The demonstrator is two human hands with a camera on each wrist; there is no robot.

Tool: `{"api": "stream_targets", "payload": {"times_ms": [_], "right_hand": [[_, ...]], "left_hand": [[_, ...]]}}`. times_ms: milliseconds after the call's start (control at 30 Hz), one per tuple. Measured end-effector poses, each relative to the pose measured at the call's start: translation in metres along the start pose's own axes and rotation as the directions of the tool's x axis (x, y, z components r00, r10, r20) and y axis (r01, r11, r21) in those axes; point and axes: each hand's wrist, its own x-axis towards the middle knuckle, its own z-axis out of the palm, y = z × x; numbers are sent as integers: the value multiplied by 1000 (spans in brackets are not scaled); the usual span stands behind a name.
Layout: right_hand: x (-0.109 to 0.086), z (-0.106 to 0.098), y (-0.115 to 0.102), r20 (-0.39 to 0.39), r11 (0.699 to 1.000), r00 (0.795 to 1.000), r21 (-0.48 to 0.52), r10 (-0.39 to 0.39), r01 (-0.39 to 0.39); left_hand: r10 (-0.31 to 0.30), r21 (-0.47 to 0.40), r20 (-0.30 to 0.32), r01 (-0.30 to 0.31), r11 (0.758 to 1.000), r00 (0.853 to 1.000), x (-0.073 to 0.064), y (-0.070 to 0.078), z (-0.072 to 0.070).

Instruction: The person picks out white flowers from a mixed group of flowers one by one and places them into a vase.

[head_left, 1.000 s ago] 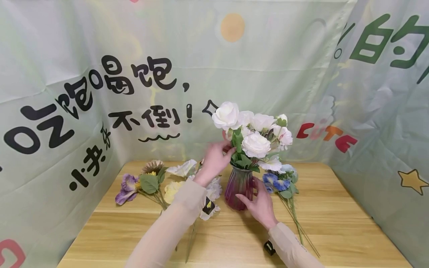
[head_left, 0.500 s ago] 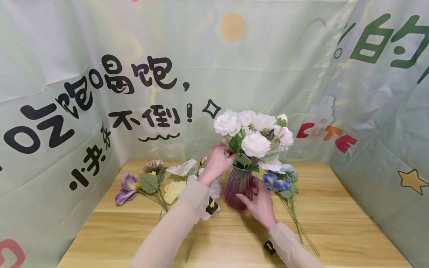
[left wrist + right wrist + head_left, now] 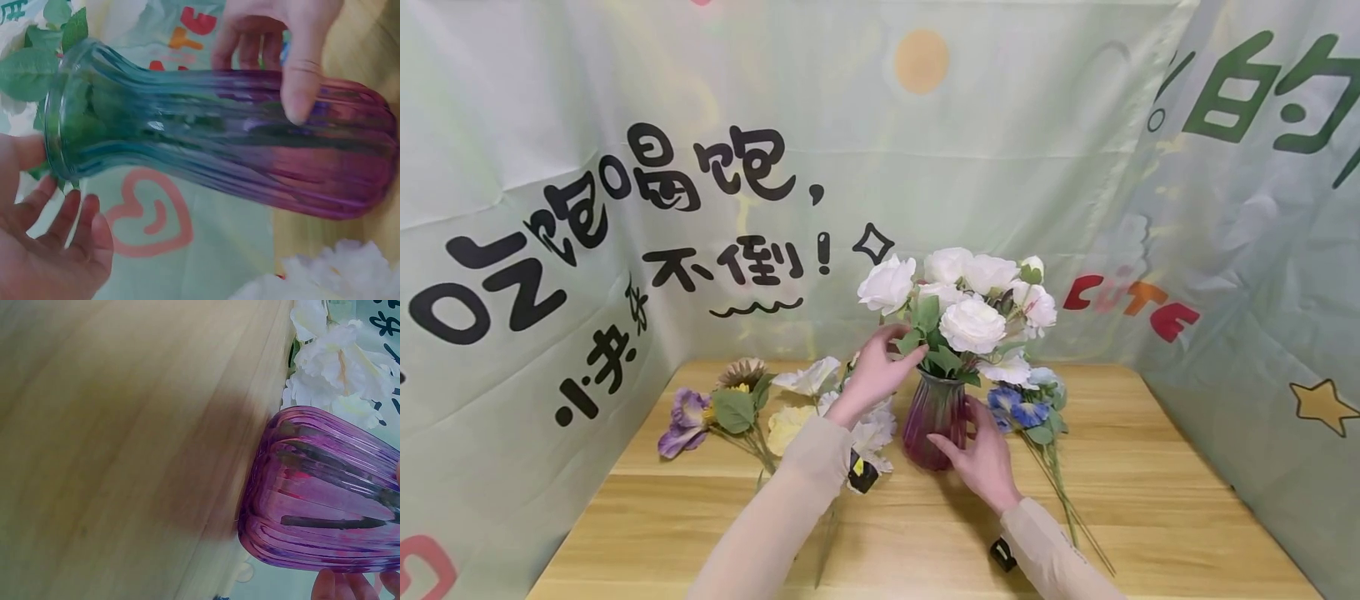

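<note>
A ribbed glass vase [image 3: 934, 421], teal at the neck and purple-pink toward the base, stands upright on the table. It holds a bunch of white flowers [image 3: 972, 325]; dark stem ends [image 3: 331, 522] show through its wall. My right hand [image 3: 985, 458] grips the vase low down, thumb on the near side and fingers round the far side. At the mouth, my left hand [image 3: 880, 367] holds the leafy stem of a white rose [image 3: 887, 283], which leans out to the left of the bunch. In the left wrist view its fingertips [image 3: 44, 187] are right at the vase rim.
Left of the vase lie a purple flower [image 3: 685, 425], a brown sunflower-like bloom [image 3: 741, 373], a yellow flower [image 3: 790, 427] and white flowers [image 3: 874, 429]. Blue flowers [image 3: 1018, 408] with long stems lie to the right. A printed curtain [image 3: 820, 100] surrounds the wooden table [image 3: 1165, 500].
The white rose first sank lower toward the vase, then tipped to the left. My left hand came down slightly with it. My right hand and the vase stayed in place.
</note>
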Motion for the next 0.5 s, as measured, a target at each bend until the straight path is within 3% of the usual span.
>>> {"api": "stream_targets", "payload": {"times_ms": [267,500], "right_hand": [[2,-2,-3,9,1000,1000,3,21,-21],[2,-4,-4,16,999,999,-8,40,-40]], "left_hand": [[35,-113,15,-33,993,999,-14,-26,-11],[13,-99,39,-9,995,999,-26,-50,-14]]}}
